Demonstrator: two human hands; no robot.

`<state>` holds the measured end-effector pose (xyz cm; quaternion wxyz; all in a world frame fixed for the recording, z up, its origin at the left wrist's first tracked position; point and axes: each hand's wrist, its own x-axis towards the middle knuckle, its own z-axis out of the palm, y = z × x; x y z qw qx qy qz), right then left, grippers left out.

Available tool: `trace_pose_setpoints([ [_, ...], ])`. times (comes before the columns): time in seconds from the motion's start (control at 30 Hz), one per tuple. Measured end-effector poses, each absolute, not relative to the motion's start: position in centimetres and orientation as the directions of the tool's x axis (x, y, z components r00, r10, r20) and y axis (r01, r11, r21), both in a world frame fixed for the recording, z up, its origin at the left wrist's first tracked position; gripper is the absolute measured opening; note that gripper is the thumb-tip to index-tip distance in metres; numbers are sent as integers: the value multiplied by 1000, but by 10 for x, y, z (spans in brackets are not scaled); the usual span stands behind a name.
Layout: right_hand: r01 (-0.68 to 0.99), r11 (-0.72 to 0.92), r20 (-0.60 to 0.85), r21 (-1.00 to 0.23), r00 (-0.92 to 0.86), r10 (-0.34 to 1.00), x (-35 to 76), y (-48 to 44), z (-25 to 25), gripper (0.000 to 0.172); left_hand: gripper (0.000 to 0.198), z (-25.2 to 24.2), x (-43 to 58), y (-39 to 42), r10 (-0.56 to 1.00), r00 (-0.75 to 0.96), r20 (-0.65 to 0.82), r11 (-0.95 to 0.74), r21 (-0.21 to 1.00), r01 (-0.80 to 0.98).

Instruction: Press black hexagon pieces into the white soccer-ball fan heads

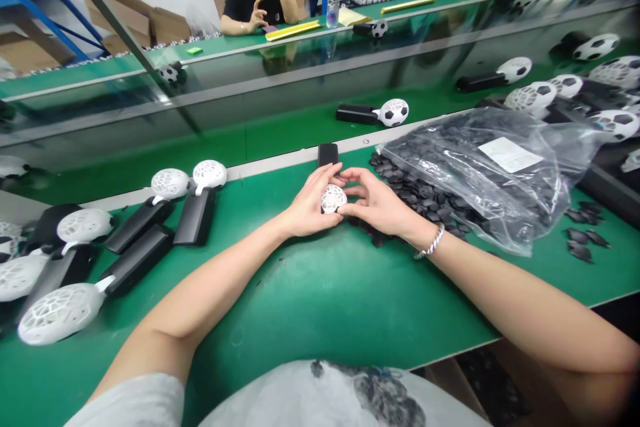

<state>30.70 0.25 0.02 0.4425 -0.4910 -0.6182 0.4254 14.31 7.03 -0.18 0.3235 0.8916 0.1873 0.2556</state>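
Between my hands is a white openwork football-shaped piece (333, 198) joined to a black handle (328, 155) that points away from me. My left hand (311, 203) is wrapped round the ball from the left, thumb at its near side. My right hand (373, 199) comes from the right, with thumb and fingertips pinched at the ball's edge; whatever small part they hold is hidden. Beside and under that hand lies a heap of small black panels (430, 203), partly under a clear plastic bag (500, 173) with a white label.
On the left lie several white lattice balls with black handles (195, 217). Finished-looking black-and-white balls sit on the belt (394, 113) and at the right (530, 97). Loose black panels (580, 243) lie farther right. Across the belt, a person (257, 0) sits at another bench.
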Motion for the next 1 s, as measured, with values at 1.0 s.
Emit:
trace_pose_setpoints([
  [1.0, 799, 374, 277, -471, -269, 922, 325, -8, 19, 14, 54, 6, 128, 89, 495, 851, 174, -593, 784, 184],
])
